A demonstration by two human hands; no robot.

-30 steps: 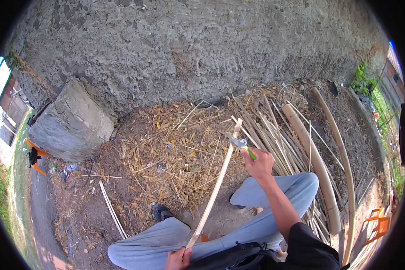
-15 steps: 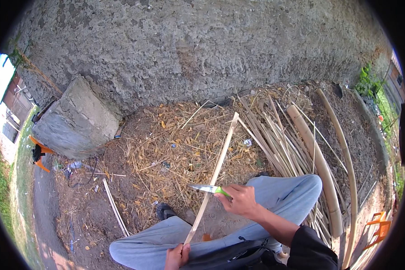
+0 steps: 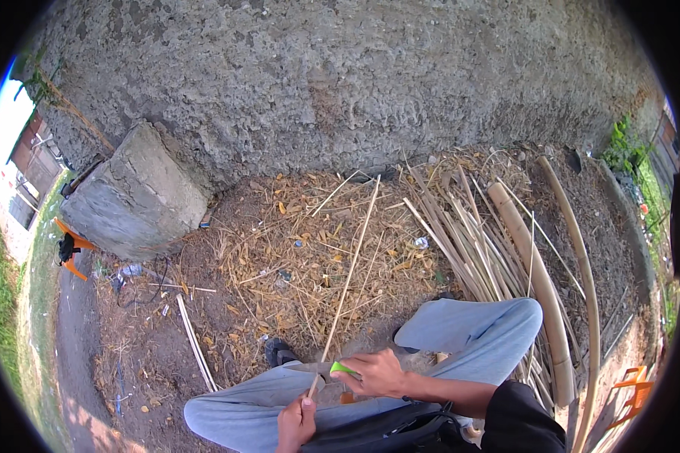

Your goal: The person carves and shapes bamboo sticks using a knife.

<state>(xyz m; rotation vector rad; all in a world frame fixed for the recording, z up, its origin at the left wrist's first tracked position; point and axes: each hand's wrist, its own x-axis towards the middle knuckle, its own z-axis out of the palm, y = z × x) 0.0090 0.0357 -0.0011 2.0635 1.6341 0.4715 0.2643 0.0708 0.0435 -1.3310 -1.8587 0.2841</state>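
A long, thin bamboo strip slants up and away from my lap, its narrow edge turned toward me. My left hand is closed round its near end, thumb along the strip. In my right hand is a knife with a bright green handle. The knife's blade points left and lies across the strip a little above my left hand; I cannot tell how deep it sits against the bamboo.
Split bamboo strips lie piled at the right, beside a thick bamboo pole and a thinner curved one. A concrete block stands at the left against the rough wall. Pale strips and dry shavings litter the ground.
My right hand with the knife has come down toward my left hand. The bamboo strip has turned from its broad face to its narrow edge, and my left hand has risen slightly.
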